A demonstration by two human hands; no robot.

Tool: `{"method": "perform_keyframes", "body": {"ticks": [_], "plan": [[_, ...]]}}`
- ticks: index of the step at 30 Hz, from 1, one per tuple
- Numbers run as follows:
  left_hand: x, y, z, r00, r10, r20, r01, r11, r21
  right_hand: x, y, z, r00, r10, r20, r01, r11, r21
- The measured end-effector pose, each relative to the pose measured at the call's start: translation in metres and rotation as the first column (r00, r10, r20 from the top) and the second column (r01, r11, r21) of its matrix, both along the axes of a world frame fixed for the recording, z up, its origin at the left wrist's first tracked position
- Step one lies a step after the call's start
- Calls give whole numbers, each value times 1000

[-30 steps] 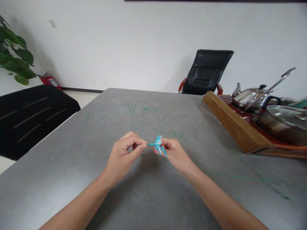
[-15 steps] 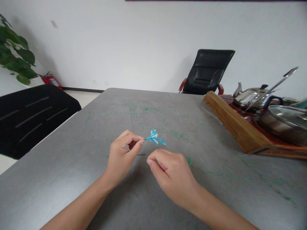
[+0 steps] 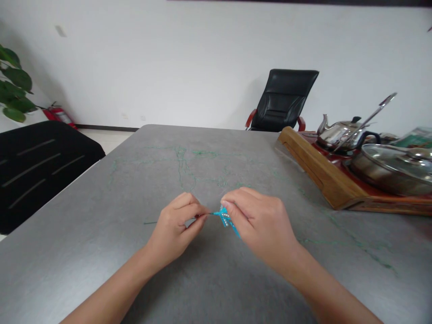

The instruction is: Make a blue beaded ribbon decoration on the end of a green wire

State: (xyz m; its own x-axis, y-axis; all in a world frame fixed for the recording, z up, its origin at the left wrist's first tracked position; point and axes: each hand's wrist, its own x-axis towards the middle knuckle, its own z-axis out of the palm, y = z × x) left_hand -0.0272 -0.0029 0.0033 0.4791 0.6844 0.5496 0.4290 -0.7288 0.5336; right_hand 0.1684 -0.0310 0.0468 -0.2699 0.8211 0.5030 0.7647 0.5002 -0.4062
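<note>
A small blue beaded flower (image 3: pixel 225 217) hangs just over the grey table (image 3: pixel 111 252), tilted down to the right. My left hand (image 3: pixel 184 220) pinches its thin dark stem, and part of that stem sticks out to the left behind the hand. At the flower's upper right, my right hand (image 3: pixel 258 218) is closed, thumb and forefinger pressed together at its top. Whether those fingertips grip the flower or a fine thread is too small to tell.
On the right stands a wooden tea tray (image 3: pixel 337 195) with a kettle (image 3: pixel 340 135) and a lidded glass-topped pot (image 3: pixel 394 168). Green thread-like lines (image 3: pixel 205 154) run over the table. A black chair (image 3: pixel 286 99) stands beyond; another chair (image 3: pixel 43 166) is at left.
My right hand has moved up and right, to the flower. The flower has dropped slightly and now tilts more steeply. The view has shifted a little to the right.
</note>
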Motion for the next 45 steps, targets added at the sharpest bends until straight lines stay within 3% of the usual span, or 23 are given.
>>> {"method": "perform_keyframes", "body": {"ticks": [12, 17, 23, 27, 32, 36, 41, 45], "plan": [[-4, 1, 7, 985, -166, 51, 172, 973, -154, 11, 19, -5, 984, -25, -176, -8, 983, -184], [-5, 2, 9, 976, -190, 105, 210, 948, -240, 13, 27, -11, 949, -51, -313, -66, 935, -350], [-6, 2, 11, 970, -190, 152, 230, 919, -319, 13, 33, -18, 897, -79, -436, -138, 885, -444], [-7, 3, 9, 973, -131, 190, 191, 921, -339, 10, 40, -29, 847, -95, -523, -217, 837, -502], [-6, 6, 4, 972, 24, 233, 58, 940, -337, -3, 44, -51, 765, -158, -624, -325, 742, -586], [-6, 7, 2, 958, 126, 258, -46, 955, -294, -15, 39, -63, 701, -134, -700, -421, 715, -558], [-8, 8, 2, 936, 225, 270, -147, 948, -282, -27, 26, -62, 690, -147, -708, -454, 675, -582], [-8, 8, 2, 920, 284, 269, -201, 934, -296, -33, 11, -49, 743, -100, -662, -410, 713, -569]]}}
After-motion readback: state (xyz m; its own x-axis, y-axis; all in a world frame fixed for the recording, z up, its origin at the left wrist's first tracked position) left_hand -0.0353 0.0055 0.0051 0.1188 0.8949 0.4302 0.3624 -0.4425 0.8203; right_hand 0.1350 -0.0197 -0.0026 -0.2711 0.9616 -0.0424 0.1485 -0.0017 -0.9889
